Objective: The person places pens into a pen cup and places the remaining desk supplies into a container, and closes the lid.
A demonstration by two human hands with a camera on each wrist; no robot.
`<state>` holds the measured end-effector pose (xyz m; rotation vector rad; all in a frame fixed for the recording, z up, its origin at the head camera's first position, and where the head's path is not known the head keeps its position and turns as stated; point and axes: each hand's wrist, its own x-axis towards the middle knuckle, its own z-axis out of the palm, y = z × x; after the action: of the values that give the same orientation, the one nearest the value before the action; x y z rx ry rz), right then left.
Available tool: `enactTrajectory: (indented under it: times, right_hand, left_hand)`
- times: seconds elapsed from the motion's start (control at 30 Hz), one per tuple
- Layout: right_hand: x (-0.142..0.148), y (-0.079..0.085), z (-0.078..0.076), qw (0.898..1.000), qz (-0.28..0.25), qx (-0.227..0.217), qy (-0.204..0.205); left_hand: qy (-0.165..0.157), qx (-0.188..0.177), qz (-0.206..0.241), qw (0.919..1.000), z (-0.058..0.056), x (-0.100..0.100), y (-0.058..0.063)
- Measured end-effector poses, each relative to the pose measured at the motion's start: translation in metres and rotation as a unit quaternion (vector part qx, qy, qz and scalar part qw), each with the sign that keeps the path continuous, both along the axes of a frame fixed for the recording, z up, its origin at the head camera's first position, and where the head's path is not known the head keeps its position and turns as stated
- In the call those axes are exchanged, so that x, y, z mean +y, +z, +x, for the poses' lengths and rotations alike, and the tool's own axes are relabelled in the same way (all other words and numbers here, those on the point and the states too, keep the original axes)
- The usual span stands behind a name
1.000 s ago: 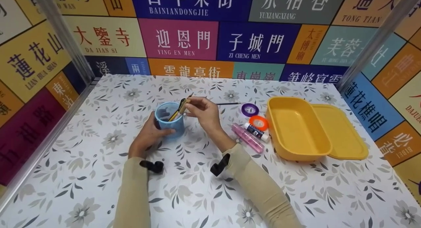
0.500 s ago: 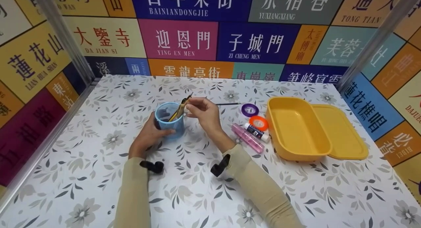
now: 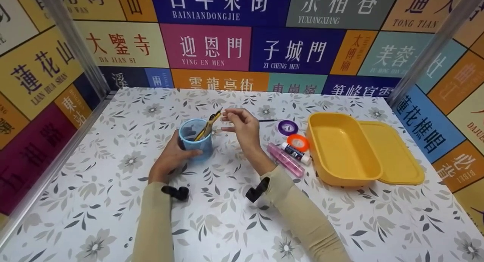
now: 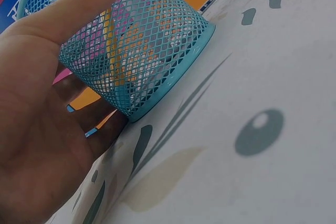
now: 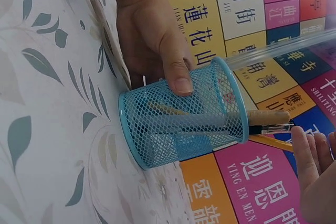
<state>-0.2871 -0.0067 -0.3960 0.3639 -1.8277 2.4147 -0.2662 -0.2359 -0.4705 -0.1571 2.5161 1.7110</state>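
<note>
My left hand [image 3: 168, 156] grips a light-blue mesh pen holder [image 3: 202, 150] standing on the table, thumb across its near side. In the left wrist view the thumb lies along the mesh, with the other fingers around the far side. Out of the holder's top lean a yellow pencil [image 5: 275, 142], a black pen with a clear end [image 5: 270, 128] and a tan pen-like stick [image 5: 268, 117]. Just right of their upper ends is my right hand [image 3: 245, 131], fingers apart and loosely bent, holding nothing. Its fingertips overlap the pencil's end in the right wrist view.
Right of the hands lie a thin dark stick [image 3: 268, 120], a purple tape roll [image 3: 281, 128], an orange tape roll [image 3: 298, 136], a glue stick [image 3: 297, 153] and a pink tube [image 3: 285, 160]. Beyond them stands a yellow box [image 3: 342, 148], its lid [image 3: 401, 156] alongside. Printed panels enclose the table.
The right hand has let go of the tan stick and drawn back slightly to the right, its fingers spreading. The left hand keeps its grip on the pen holder.
</note>
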Motion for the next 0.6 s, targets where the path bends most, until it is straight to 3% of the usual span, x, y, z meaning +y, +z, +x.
enactTrajectory:
  times: [0.23,0.6]
  right_hand:
    - [0.012,-0.001,-0.016,1.0,0.019,-0.003,-0.019]
    - [0.05,0.0,-0.06,0.989,0.086,-0.115,0.018]
  left_hand:
    - [-0.012,0.022,0.021,0.9994,0.001,-0.002,-0.003]
    - [-0.019,0.023,0.027,0.9992,0.0,-0.002,-0.003]
